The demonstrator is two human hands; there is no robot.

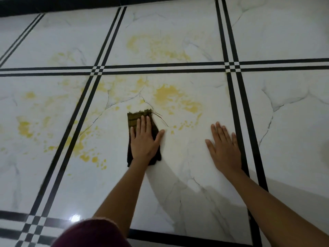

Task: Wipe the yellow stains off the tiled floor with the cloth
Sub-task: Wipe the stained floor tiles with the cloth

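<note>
Head view, looking down at a glossy white marble-look tiled floor [195,157] crossed by double black border lines [236,111]. Two bare forearms reach out from the near edge.

The left hand [144,139] lies flat on a dark olive-brown cloth [133,118], near the middle of the central tile. Its fingers [143,123] are stretched out and pressing down on the fabric, not curled around it, and the thumb sticks out to the right onto the bare tile. The cloth's frayed far edge shows beyond the fingertips, with loose threads trailing to the right, and its near end shows on both sides of the wrist.

The right hand [224,148] rests flat on the floor to the right of the cloth, apart from it, with its fingers spread and released, holding nothing. It lies just beside the black lines on the tile's right edge.

Yellow stains are scattered across several tiles. The largest blotch [170,97] lies just beyond the cloth and to its right. More spatter [85,154] crosses the black lines to the left, and fainter smears [160,47] mark the far tiles.

A dark red fabric [89,234] shows at the near edge.
</note>
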